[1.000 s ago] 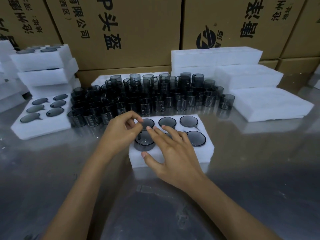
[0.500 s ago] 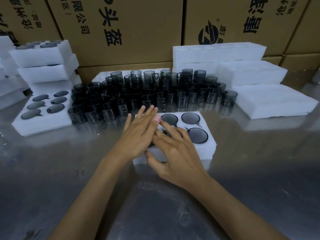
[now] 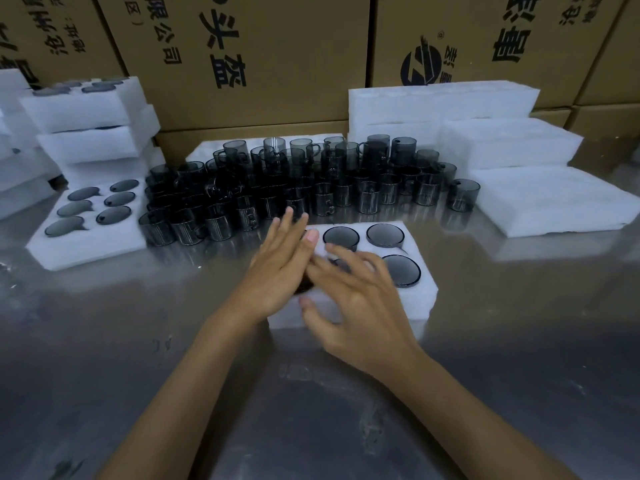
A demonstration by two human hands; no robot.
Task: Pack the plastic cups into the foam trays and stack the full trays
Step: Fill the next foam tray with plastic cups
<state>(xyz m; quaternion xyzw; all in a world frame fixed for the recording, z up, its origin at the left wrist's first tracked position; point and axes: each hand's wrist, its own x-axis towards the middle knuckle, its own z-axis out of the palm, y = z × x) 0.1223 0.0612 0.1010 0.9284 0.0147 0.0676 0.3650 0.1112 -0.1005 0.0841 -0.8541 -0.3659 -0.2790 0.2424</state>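
Note:
A white foam tray (image 3: 420,303) lies on the steel table in front of me, with dark smoky plastic cups sunk in its holes; three cup rims (image 3: 401,270) show on its right side. My left hand (image 3: 277,271) lies flat with straight fingers over the tray's left holes and hides the cups there. My right hand (image 3: 356,303) rests on the tray's near middle, fingers spread, thumb at the front edge. Behind the tray stands a crowd of several loose cups (image 3: 311,181).
A filled foam tray (image 3: 86,251) lies at the left, with a stack of filled trays (image 3: 86,112) behind it. Empty foam trays (image 3: 554,202) are piled at the right and back right. Cardboard boxes (image 3: 259,57) wall off the back. Bare steel table (image 3: 138,358) lies near me.
A second ago my left hand pinched a cup standing high in the tray's front left hole. Its fingers have since straightened and lie flat over that spot. My right hand stayed on the tray.

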